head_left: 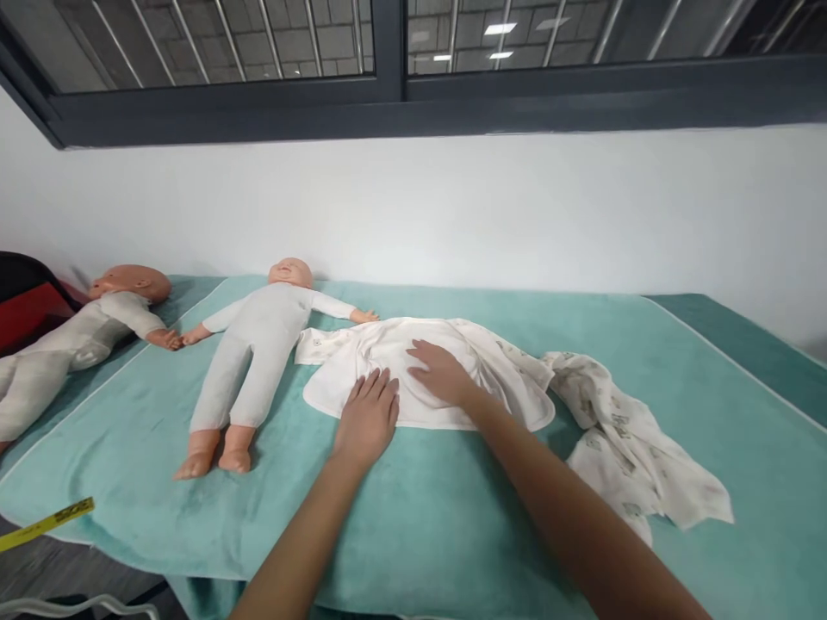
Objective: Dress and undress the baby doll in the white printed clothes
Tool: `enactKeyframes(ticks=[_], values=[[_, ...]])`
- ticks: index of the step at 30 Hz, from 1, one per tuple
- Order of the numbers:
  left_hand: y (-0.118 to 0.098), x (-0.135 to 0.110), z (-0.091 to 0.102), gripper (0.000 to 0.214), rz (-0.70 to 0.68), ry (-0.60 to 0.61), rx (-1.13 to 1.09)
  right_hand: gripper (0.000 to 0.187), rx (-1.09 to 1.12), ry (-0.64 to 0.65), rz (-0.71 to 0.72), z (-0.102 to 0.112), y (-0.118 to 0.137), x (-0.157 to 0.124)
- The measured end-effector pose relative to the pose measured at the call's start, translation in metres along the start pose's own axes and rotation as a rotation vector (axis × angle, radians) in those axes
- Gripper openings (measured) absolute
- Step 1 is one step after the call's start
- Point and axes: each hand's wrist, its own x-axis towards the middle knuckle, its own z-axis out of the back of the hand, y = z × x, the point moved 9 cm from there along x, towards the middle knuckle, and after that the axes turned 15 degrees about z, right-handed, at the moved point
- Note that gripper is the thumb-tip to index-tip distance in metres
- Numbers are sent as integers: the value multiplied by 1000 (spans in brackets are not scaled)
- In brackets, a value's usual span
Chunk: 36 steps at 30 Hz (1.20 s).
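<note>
Your left hand and right hand, fingers slightly spread, rest on the round-cornered white cloth at centre; a white-bodied doll lies just left, crumpled white printed fabric right.

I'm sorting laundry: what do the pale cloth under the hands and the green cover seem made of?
The pale cloth looks like thin, matte fabric, perhaps cotton: it creases softly. The green cover seems plush, perhaps fleece: its nap looks mottled.

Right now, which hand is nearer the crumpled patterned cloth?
Right: the right hand rests on the white cloth, left of the patterned cloth; the left hand lies farther left.
</note>
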Motion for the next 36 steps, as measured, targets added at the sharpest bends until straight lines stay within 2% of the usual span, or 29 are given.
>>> enactKeyframes(ticks=[2, 4, 5, 6, 8, 10, 12, 18, 21, 26, 32, 36], values=[[1, 1, 1, 35, 8, -17, -21, 40, -10, -103, -88, 39, -33, -31], [2, 2, 2, 34, 20, -25, -42, 40, -129, -276, -295, 88, -75, -70], [2, 3, 2, 33, 25, -26, -50, 39, -223, -309, -390, 107, -92, -88], [2, 3, 2, 32, 30, -28, -56, 40, -272, -230, -432, 114, -105, -100], [2, 3, 3, 31, 33, -34, -62, 38, -296, -73, -449, 117, -121, -115], [3, 3, 4, 31, 32, -43, -59, 32, -275, 22, -431, 115, -127, -121], [3, 3, 4, 30, 33, -47, -55, 29, -276, 36, -450, 120, -133, -123], [3, 3, 6, 28, 44, -63, -77, 37, -345, 44, -602, 149, -166, -110], [3, 4, 7, 27, 49, -61, -75, 36, -402, 69, -658, 153, -178, -101], [3, 4, 7, 27, 52, -61, -65, 30, -458, 167, -609, 143, -180, -85], [3, 3, 7, 26, 54, -68, -73, 31, -565, 210, -542, 163, -184, -85], [-1, 1, 13, 24, 26, -82, -87, 28, -630, 210, -416, 159, -164, -72]])
